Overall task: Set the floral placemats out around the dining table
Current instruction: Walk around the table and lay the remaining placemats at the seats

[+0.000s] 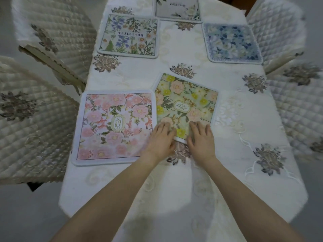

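Observation:
Several floral placemats lie on the white embroidered tablecloth (pixel 174 180). A pink one (pixel 111 126) sits square at the near left. A yellow-green one (pixel 185 102) lies tilted in the middle. My left hand (pixel 160 138) and my right hand (pixel 201 137) both rest flat on its near edge, fingers spread on top. Farther back are a botanical placemat with blue flowers (pixel 129 35) at the left, a blue-and-white one (pixel 230 42) at the right, and a grey one (pixel 176 9) at the far end, cut off by the frame.
Quilted cream chairs stand on both sides: two at the left (pixel 52 32) (pixel 31 123) and two at the right (pixel 277 35) (pixel 300 109). Bare tablecloth shows at the near right (pixel 244 119).

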The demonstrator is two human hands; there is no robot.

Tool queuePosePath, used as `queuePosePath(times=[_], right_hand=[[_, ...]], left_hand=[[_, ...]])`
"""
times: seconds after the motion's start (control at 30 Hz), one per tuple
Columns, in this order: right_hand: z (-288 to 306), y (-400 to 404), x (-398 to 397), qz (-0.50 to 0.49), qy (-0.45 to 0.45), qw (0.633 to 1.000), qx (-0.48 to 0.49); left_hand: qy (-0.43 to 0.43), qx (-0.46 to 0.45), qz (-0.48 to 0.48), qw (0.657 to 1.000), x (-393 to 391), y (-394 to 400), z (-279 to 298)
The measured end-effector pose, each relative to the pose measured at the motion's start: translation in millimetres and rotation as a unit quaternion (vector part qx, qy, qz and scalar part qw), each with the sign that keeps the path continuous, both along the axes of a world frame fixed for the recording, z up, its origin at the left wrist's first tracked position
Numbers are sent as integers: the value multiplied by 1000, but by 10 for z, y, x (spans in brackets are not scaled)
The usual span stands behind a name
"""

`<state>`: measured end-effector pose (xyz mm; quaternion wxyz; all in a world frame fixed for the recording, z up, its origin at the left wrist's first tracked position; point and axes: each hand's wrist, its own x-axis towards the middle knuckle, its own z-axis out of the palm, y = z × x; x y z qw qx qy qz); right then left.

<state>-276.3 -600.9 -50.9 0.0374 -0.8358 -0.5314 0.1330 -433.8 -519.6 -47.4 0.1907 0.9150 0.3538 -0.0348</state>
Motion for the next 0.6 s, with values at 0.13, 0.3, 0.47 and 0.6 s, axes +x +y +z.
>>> queuePosePath(times=[0.13, 0.3, 0.47, 0.6], right_hand=[[58, -28, 198, -54, 28, 998, -17], [104, -10, 351, -93, 179, 970, 136], [143, 75, 448, -289, 303, 873, 249], [107, 93, 594, -302, 308, 876, 216]], left_hand=[[11, -13, 6, 1000, 309, -140, -54], [18, 5, 26, 999, 385, -186, -90], [33, 19, 28, 999, 403, -220, -90], [47, 22, 36, 998, 459, -263, -83]])
